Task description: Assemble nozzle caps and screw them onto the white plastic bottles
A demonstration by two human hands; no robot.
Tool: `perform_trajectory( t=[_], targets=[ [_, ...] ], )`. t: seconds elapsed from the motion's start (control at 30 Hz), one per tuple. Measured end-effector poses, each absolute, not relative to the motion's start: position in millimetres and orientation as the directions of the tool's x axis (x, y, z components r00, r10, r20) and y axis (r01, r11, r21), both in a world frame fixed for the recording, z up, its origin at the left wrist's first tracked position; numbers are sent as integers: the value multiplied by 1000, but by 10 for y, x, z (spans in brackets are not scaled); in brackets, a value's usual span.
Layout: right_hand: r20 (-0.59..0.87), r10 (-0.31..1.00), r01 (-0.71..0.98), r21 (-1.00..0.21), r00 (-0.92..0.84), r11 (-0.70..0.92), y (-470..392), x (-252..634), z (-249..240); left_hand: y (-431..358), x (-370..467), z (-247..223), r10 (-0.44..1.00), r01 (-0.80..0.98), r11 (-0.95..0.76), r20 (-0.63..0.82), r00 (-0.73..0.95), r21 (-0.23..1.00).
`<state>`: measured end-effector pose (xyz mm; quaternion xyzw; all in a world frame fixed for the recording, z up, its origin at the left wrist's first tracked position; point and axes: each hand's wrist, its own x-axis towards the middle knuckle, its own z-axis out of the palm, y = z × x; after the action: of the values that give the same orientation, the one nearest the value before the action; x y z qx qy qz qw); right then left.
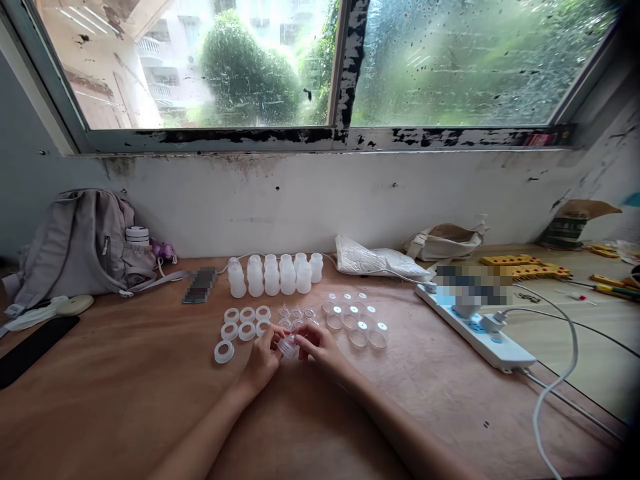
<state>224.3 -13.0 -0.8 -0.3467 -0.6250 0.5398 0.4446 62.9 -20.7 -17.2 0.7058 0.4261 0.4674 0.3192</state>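
Note:
A small clear plastic piece (287,346) is held between both hands above the brown table (290,413). My left hand (265,357) grips its left side, and my right hand (320,345) pinches it from the right. Just behind the fingers lie several clear nipple-like parts (297,313), partly hidden by the hands. White rings (224,351) stand in rows to the left. On the right are several round transparent caps (358,338), some with small white discs on or beside them. Frosted white bottles (271,277) are grouped upright farther back.
A power strip (480,330) with plugs and looping cables is at the right. A grey backpack (95,240) and a black flat object (35,350) are at the left. A white padded bag (375,259) lies near the wall.

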Motion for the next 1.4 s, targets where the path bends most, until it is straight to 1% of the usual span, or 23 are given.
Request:
perform_trajectory(
  t=[0.13,0.2,0.27,0.37,0.43,0.63,0.73,0.8,0.87,0.93,1.03,1.2,1.3,1.4],
  targets=[
    [192,928,-41,-981,-319,189,-88,2262,-67,-245,635,-94,889,168,-433,390,239,886],
    [195,928,-45,-981,-316,191,-74,2287,-86,-271,633,-48,883,135,-425,377,279,895],
    [195,922,-37,-980,-334,194,-67,2309,-92,-293,637,-18,876,200,-448,382,296,872],
    [193,904,-20,-979,-381,201,-72,2325,-80,-313,652,-22,855,372,-518,447,265,770],
    [199,892,-23,-978,-405,208,-81,2320,-64,-316,660,-41,837,438,-547,486,253,714],
    [223,896,-30,-973,-383,230,-73,2300,-65,-308,647,-13,813,511,-574,520,262,640],
    [240,926,-22,-969,-291,245,-26,2341,-91,-246,617,76,807,554,-583,504,308,595],
    [257,947,4,-965,-194,263,17,2386,-105,-135,596,168,830,639,-537,481,283,551],
    [281,954,45,-957,-104,287,60,2426,-119,38,582,278,882,766,-403,436,179,501],
    [301,952,97,-948,-47,304,93,2448,-139,252,582,390,901,817,-332,416,127,471],
    [315,949,148,-937,-33,316,118,2456,-171,572,617,514,915,866,-266,393,89,424],
    [330,943,166,-929,-33,331,107,2477,-185,888,718,560,947,913,-169,319,46,372],
    [339,940,169,-926,-26,338,99,2498,-186,913,754,539,949,923,-160,313,46,351],
    [342,940,163,-926,-22,340,105,2513,-203,843,728,547,938,920,-194,339,73,340]
  ],
)
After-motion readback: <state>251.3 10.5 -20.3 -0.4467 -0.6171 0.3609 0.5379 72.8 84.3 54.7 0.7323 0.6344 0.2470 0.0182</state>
